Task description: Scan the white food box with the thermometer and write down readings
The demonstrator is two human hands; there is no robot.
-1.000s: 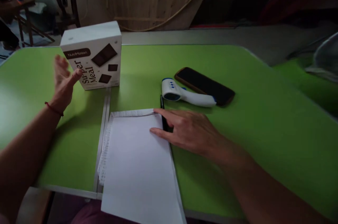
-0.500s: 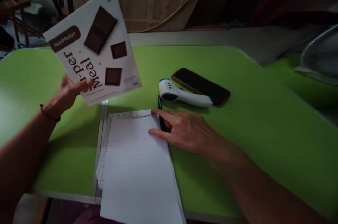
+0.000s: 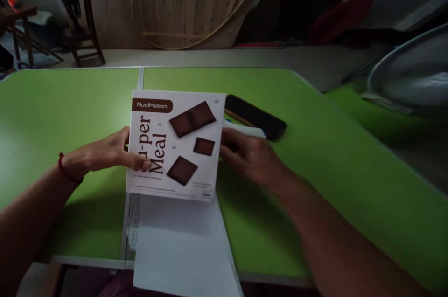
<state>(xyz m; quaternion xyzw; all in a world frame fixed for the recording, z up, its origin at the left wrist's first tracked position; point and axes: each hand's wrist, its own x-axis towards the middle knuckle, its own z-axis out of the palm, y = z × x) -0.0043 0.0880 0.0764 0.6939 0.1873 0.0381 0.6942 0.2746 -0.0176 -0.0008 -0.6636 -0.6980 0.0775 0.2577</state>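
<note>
A white NutriMotion box [image 3: 187,136] with brown chocolate squares on its front is held up over the table's middle. My left hand [image 3: 105,153] grips its left side, thumb across the front and fingers behind. At the box's right edge is my right hand [image 3: 254,159], its fingertips hidden behind the box, so I cannot tell whether they hold it. Below the box lie white paper sheets [image 3: 182,245], with printed or written sheets [image 3: 132,227] showing at their left side. The white handle of an infrared thermometer [image 3: 250,130] shows just beyond my right hand, the rest hidden.
A dark phone [image 3: 257,114] in a brown-edged case lies beyond the thermometer. The green table [image 3: 315,185] has a metal seam running front to back. Behind it stand a wooden chair [image 3: 84,38] and a wooden panel [image 3: 182,3]. A large round rim [image 3: 385,61] stands at right.
My left hand has brought the box rightward and down, turning it nearly straight, over the paper's top. My right hand has shifted off the paper to the box's right edge. The pen is now hidden.
</note>
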